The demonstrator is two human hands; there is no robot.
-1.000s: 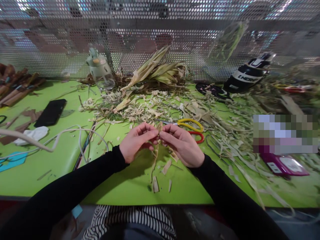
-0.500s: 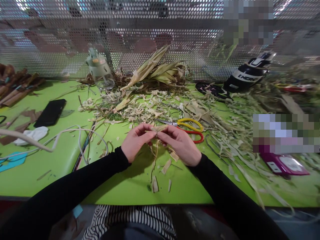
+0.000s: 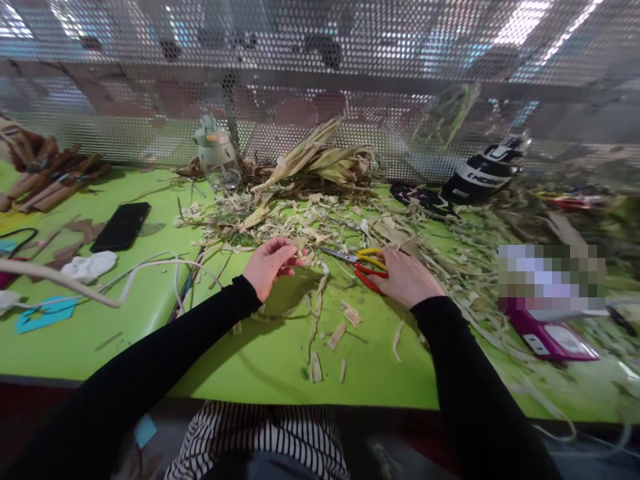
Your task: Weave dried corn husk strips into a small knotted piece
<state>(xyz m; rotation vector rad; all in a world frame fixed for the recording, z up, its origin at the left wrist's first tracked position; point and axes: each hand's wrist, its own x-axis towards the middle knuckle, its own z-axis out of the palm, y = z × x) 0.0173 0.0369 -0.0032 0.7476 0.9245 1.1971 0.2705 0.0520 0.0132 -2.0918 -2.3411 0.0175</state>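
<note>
- Behind my bench runs a perforated metal screen point(image 3: 320, 100), and under my arms lies a bright green tabletop point(image 3: 125, 320).
- A heap of dried pale husk leaves point(image 3: 320, 160) rests against the screen, with shredded trimmings spreading from it toward me.
- A flat black phone point(image 3: 121, 227) lies well off to my left, apart from the litter.
- My right hand point(image 3: 407, 279) lies over the loops of the yellow-and-red-handled scissors point(image 3: 367, 261). They lie flat on the table with the blades pointing at my other hand. My fingertips are hidden, so I cannot tell whether they have closed round the handles.
- My left hand point(image 3: 267, 267) pinches the top of a thin pale husk strip point(image 3: 317, 297), thumb against fingertips. The rest of it trails onto the green between my hands.
- I judge this the reach for the cutter, with the strip held ready. Lifting it calls for fingers threaded through both loops and the strip kept clear of my left fingertips.
</note>
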